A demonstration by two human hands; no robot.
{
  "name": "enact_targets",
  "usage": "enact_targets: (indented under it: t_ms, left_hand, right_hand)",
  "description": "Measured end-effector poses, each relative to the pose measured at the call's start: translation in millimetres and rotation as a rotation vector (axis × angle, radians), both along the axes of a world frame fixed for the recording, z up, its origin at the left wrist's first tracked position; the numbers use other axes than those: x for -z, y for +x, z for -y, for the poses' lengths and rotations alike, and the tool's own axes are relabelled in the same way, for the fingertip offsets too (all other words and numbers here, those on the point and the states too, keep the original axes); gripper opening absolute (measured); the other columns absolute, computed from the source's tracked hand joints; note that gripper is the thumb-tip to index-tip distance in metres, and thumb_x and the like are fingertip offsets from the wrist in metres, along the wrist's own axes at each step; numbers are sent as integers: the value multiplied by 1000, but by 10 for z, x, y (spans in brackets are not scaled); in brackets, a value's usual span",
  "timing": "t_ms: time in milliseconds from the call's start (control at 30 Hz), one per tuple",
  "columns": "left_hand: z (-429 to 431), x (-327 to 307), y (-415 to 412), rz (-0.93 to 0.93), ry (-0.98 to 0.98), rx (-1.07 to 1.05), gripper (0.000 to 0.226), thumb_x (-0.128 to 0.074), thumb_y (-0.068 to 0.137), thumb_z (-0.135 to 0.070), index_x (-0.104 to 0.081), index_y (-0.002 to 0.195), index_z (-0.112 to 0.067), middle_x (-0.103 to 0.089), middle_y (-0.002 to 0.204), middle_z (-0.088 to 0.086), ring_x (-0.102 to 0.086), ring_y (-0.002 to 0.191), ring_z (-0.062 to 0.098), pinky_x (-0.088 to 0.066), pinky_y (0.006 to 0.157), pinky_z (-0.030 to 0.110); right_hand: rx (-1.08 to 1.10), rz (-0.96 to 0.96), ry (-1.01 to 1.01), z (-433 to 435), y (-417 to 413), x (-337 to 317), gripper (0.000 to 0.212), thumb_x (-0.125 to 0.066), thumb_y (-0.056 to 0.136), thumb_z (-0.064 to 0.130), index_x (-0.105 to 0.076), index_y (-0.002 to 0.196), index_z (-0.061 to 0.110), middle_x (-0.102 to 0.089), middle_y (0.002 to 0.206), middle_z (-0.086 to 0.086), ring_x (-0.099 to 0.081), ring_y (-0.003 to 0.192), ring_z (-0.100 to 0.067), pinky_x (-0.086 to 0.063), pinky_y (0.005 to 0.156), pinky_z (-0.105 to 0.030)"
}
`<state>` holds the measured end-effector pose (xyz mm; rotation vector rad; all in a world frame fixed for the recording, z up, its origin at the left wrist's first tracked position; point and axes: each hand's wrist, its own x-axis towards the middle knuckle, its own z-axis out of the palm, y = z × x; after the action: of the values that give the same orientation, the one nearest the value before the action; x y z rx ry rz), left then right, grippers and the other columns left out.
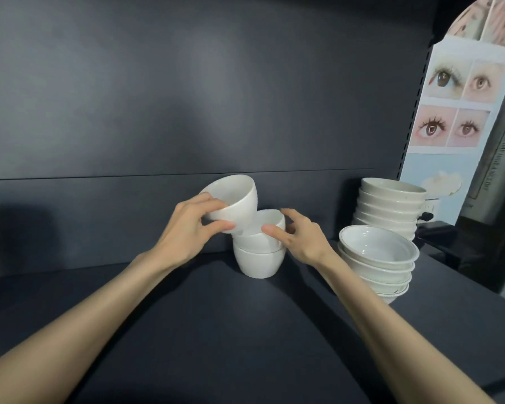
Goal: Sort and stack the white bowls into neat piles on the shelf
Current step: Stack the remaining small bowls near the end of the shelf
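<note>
On the dark shelf [187, 316], wide bowls [382, 258] stand piled at the right. My right hand [302, 239] holds the small stack [260, 262] between thumb and curled fingers. My left hand [187, 231] grips a tilted bowl [233, 199], touching the stack's top.

Dark matte shelf [187, 330], flat board, back edge meeting dark back panel [187, 112]. Three white piles stand on it.
- Short stack of deep bowls [260, 260]: two nested, upright, mid-shelf near back edge.
- Stack of wide shallow bowls [382, 266]: several, thin line at rim, toward right edge, nearer front.
- Taller stack of wide bowls [391, 205]: just behind it, at back right corner.

Deep stack apart from both right piles.
</note>
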<state>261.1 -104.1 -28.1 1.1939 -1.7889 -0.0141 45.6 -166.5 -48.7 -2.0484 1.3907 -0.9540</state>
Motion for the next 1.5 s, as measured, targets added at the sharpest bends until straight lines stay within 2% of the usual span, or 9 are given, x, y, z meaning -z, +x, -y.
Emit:
enact_targets:
  t_ms: [133, 333, 600, 933, 1033, 1133, 1200, 1333, 1500]
  left_hand:
    - [90, -46, -46, -17, 1, 16, 14, -78, 77, -15, -74, 91, -12, -63, 88, 4, -55, 84, 20, -43, 78, 32]
    - [153, -79, -125, -18, 40, 59, 15, -80, 74, -12, -75, 88, -14, -60, 79, -25, -52, 74, -2, -37, 69, 8]
    - [263, -46, -262, 9, 85, 127, 18, -79, 75, -9, -75, 92, -12, -66, 89, -7, -56, 79, 8, -43, 71, 18]
    - [310, 61, -296, 16, 198, 196, 27, -68, 86, -8, -70, 111, -16, -58, 97, -17, -54, 79, -9, -38, 67, 6]
    - [317, 96, -298, -4, 197, 185, 33, -70, 85, -20, -64, 117, -28, -56, 99, -17, -50, 87, -7, -37, 73, 7]
    - [322, 141, -282, -105, 185, 94, 59, -67, 70, -51, -55, 125, -34, -51, 111, -16, -47, 112, 4, -35, 92, 10]
    - [338, 155, -277, -212, 232, 44, 86, -69, 62, -58, -46, 137, -24, -45, 123, -13, -42, 125, 7, -33, 103, 16]
    - [366, 163, -297, -416, 424, 100, 86, -79, 77, -26, -29, 146, -12, -44, 125, -14, -46, 119, 4, -40, 82, 5]
    - [371, 217, -289, -516, 443, 188, 62, -82, 53, -45, -53, 107, -35, -64, 113, -17, -63, 97, -9, -49, 75, 9]
  right_hand:
    - [-41, 73, 26, -6, 15, 106, 71, -64, 81, 57, -44, 139, 22, -63, 111, 3, -59, 110, -20, -44, 96, -31]
    - [-155, 178, 92, 10, -16, 180, 78, -87, 65, 36, -44, 129, 28, -61, 117, 15, -59, 109, -11, -49, 90, -26]
    - [-76, 200, 60, 55, -34, 283, 70, -86, 62, 43, -52, 120, 25, -64, 112, 12, -60, 104, -10, -49, 88, -26]
    - [-100, 254, 34, 61, -27, 295, 73, -87, 62, 39, -52, 125, 28, -64, 109, 14, -60, 95, -4, -46, 73, -16]
    - [-114, 285, 27, 55, -23, 309, 73, -87, 62, 37, -52, 126, 28, -65, 108, 16, -60, 94, 3, -45, 70, -10]
    - [-128, 312, 24, 51, -25, 311, 73, -88, 63, 33, -52, 127, 28, -64, 107, 17, -59, 94, 6, -45, 67, -4]
    - [-134, 330, 33, 50, -22, 309, 74, -88, 64, 30, -52, 128, 26, -63, 106, 20, -59, 92, 6, -45, 65, -2]
    - [-145, 342, 52, 53, -19, 315, 81, -88, 64, 30, -46, 133, 26, -60, 111, 18, -58, 94, 7, -46, 66, -6]
    - [-161, 315, 77, 76, -27, 336, 84, -90, 61, 29, -47, 134, 24, -61, 113, 16, -59, 99, 3, -48, 72, -12]
